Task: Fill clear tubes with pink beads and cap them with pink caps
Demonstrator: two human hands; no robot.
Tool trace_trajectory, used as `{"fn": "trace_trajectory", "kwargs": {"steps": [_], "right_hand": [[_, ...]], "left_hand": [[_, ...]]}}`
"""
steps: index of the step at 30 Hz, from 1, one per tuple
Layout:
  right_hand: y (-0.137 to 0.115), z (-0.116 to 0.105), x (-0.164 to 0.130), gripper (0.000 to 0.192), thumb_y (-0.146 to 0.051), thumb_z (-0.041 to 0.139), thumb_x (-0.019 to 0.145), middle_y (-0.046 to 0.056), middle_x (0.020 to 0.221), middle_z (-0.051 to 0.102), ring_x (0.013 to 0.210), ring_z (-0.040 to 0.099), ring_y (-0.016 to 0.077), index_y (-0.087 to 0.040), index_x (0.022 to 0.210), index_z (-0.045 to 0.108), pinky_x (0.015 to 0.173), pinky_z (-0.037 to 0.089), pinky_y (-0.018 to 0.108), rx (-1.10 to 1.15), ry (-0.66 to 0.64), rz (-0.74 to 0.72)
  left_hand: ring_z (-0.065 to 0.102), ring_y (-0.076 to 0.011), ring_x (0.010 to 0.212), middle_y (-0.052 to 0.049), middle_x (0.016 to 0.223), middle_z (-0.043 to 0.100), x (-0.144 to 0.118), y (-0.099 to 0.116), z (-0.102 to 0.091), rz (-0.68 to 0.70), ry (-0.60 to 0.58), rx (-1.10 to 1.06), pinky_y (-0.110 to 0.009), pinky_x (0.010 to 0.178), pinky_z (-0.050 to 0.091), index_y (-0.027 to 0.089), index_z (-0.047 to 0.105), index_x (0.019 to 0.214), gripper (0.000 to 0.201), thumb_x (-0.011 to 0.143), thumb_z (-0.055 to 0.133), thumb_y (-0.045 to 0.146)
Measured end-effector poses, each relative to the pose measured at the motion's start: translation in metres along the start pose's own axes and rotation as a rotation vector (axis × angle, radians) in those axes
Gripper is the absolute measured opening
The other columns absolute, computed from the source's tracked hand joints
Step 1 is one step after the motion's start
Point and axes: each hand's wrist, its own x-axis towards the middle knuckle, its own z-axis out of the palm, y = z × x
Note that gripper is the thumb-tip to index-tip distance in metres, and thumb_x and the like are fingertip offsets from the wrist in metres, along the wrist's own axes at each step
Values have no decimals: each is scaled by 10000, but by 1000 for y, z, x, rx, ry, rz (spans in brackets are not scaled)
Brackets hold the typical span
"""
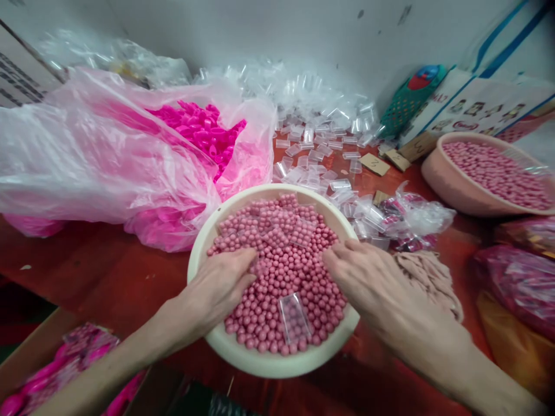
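Note:
A cream basin (pixel 277 370) full of pink beads (pixel 281 271) stands in front of me. My left hand (pixel 229 274) is over its left side, with the fingers curled and closed among the beads; what they hold, if anything, is hidden. My right hand (pixel 353 268) reaches over the right rim, its fingers also bent together at the beads, and their tips are hard to make out. Several clear plastic cases filled with beads (pixel 277 225) lie at the far side of the basin. Near its front, a clear flat case (pixel 295 318) rests on the beads.
A translucent bag (pixel 87 156) with bright pink plastic pieces (pixel 208 130) lies at left. Behind the basin is a heap of clear cases (pixel 321 133). A second basin of beads (pixel 437 173), a crumpled cloth (pixel 429 277) and cardboard pieces (pixel 375 164) are at right on the red table (pixel 147 283).

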Motion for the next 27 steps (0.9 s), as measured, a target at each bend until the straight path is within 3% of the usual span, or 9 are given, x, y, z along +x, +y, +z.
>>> {"fn": "trace_trajectory", "kwargs": {"steps": [2,5,9,13,18,23,27], "right_hand": [[-8,9,6,496,-20,317,789,211,1207,558,1165,456,399,-96,1254,473,974,336,567,-142,5,-16],[-16,28,22,511,31,293,759,237,1203,555,1150,463,412,-30,1226,491,940,391,568,-314,-71,-65],[-6,38,24,552,26,324,755,201,1250,528,1202,425,356,-53,1295,408,977,401,514,-218,-84,18],[5,32,10,534,19,331,781,169,1235,536,1212,426,293,-89,1301,385,989,413,456,-117,-98,52],[-16,32,3,506,20,382,762,191,1275,501,1258,362,345,-85,1249,467,1001,383,513,-273,-52,31],[-30,45,11,400,0,391,782,216,1223,537,1213,399,365,-51,1142,560,945,414,498,-374,-60,-33],[-18,54,12,454,7,316,823,184,1277,500,1258,356,314,-34,1258,441,945,411,458,-194,-12,-64]], "left_hand": [[536,-202,679,-53,746,569,2,3,5,100,-44,195,-350,667,404,158,521,831,162,867,365,129],[543,-228,871,-92,906,583,7,0,17,328,-22,283,-359,796,395,135,503,1048,261,868,327,67],[506,-221,913,-94,963,554,12,-10,29,465,31,310,-360,842,368,117,411,1208,319,909,304,101],[494,-182,783,-55,858,545,15,-8,25,408,41,279,-319,748,380,142,487,991,189,898,328,99],[470,-171,608,-36,699,523,11,6,14,223,-36,398,-312,576,346,150,482,762,216,871,315,66],[498,-191,759,-65,822,542,11,-1,24,400,25,303,-333,713,407,115,486,979,184,892,327,83],[491,-186,922,-79,951,546,17,-7,31,452,68,114,-324,859,398,130,455,1055,201,912,319,99]]}}
